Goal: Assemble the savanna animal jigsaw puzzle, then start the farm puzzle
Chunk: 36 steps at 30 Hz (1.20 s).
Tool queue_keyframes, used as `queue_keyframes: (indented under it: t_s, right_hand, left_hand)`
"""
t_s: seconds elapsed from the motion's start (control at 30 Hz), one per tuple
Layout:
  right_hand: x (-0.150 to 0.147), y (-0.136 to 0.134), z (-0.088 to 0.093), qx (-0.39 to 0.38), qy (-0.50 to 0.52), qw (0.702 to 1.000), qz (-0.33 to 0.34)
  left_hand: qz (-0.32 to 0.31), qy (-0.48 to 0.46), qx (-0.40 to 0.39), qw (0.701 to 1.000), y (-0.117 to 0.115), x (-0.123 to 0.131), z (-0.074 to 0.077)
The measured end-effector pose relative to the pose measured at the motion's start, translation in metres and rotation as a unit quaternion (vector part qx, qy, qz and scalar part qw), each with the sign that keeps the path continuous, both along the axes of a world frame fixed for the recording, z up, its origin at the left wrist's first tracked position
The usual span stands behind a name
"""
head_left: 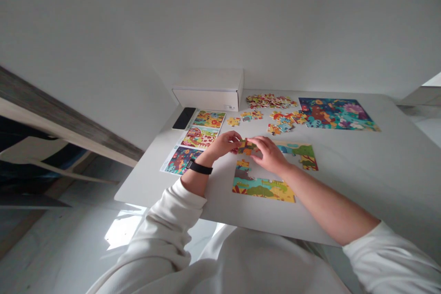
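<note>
Above the upper left part of a partly joined jigsaw puzzle (263,188), both hands are closed on a few joined puzzle pieces (246,147) in green, brown and orange. My left hand (224,144), with a black band on its wrist, grips their left side. From the right, my right hand (268,153) has thumb and fingers at their other side. The fingers hide part of these pieces. The puzzle's lower strip shows a green crocodile and a grey animal. Its upper right section (303,151) shows green trees; bare table shows through the middle.
Loose pieces (285,121) and a denser pile (270,101) lie farther back. A finished dark blue sea puzzle (339,114) lies back right. To the left are a picture sheet (200,138), a phone (184,118) and a white box (208,92) against the wall.
</note>
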State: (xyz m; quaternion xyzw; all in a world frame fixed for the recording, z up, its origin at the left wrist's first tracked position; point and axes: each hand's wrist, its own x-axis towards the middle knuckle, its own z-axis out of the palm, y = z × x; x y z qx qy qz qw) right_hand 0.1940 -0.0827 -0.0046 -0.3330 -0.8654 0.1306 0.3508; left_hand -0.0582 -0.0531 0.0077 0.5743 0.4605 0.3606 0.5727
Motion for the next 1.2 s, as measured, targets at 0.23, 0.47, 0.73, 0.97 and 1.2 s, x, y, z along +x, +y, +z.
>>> queue_keyframes:
  t_s: [0.23,0.47,0.73,0.97,1.2]
  right_hand:
    - [0.001,0.000,-0.003,-0.002,-0.027,1.000,0.004]
    - [0.000,0.000,-0.008,-0.001,-0.072,0.997,0.008]
    - [0.000,0.001,-0.008,0.001,-0.093,0.996,0.008]
    - [-0.001,0.003,-0.007,0.008,-0.112,0.994,0.003]
    - [0.000,0.003,-0.002,-0.010,-0.137,0.990,0.004]
  left_hand:
    - [-0.025,0.079,0.016,0.996,-0.003,-0.004,0.003]
    - [-0.066,0.091,0.007,0.994,-0.006,-0.007,0.007]
    - [-0.035,0.223,0.118,0.967,-0.007,-0.004,0.012]
    - [-0.023,0.293,0.151,0.944,-0.010,0.001,0.011]
    - [-0.038,0.348,0.162,0.923,-0.013,0.002,0.013]
